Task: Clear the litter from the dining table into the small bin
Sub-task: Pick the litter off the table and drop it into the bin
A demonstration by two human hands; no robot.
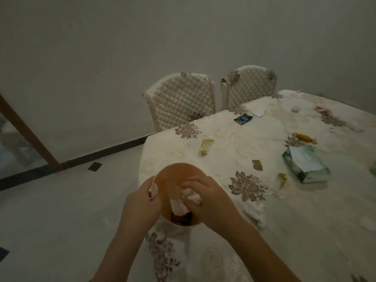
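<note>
Far left: a brown door frame (26,137) against the wall, a dark baseboard (81,157) along the floor, one dark floor tile (94,166) just off it.

Low centre-left: left hand (140,202) clamped on the near-left rim of the small orange bin (177,171), a small white scrap (154,190) pinched against the rim under the thumb. Bin tilted toward the camera at the tabletop's left edge; resting on the cloth or lifted clear, cannot tell. Inside: a dark wrapper (181,217) at the bottom, white crumpled tissue (180,202) above it.

Right hand (205,198) reaching into the bin's mouth, fingers curled loosely around that tissue, covering much of the right rim.

Behind, two quilted cream chairs (181,98) pushed against the far edge.

On the tabletop (305,241), under an embroidered cream cloth with grey-brown flowers, scattered litter well apart from the bin: a yellow wrapper (206,146) nearest it, a dark blue sachet (243,119) toward the chairs, a white paper scrap (258,112) just beside that, an olive-gold foil piece (257,165), a small yellow-green wrapper (282,179), a crumpled white tissue (255,213) near the right forearm.

Further right: a green-and-white tissue pack (306,163), a golden twisted sweet wrapper (304,137) beyond it, a small white ball (295,108), a red-and-white wrapper (322,109) at the far side, blurred pale bits (345,129) near the right margin.
</note>
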